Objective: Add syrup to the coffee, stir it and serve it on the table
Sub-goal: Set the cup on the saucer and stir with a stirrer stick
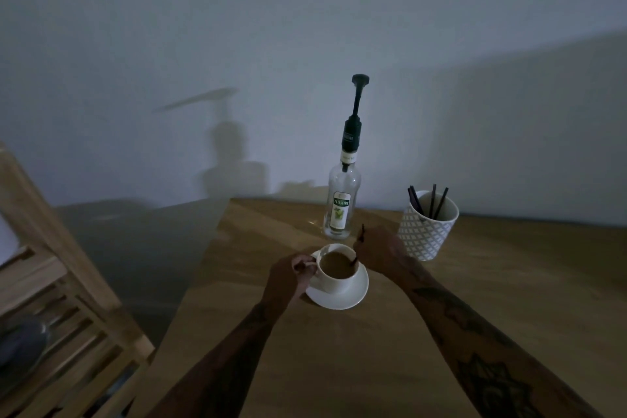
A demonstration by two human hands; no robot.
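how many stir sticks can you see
4: one in the right hand, its tip in the coffee cup, and three standing in the patterned cup. More may be hidden inside it.

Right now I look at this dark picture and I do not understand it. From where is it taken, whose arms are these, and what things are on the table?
There is no machine: a person wears one camera on the head, looking forward and down, so you see that person's own two arms. The left hand holds the handle of a white cup of coffee on a saucer. The right hand pinches a dark stir stick whose end dips into the coffee. Behind stand a syrup bottle with a pump top and a patterned cup holding more sticks, all on a wooden table.
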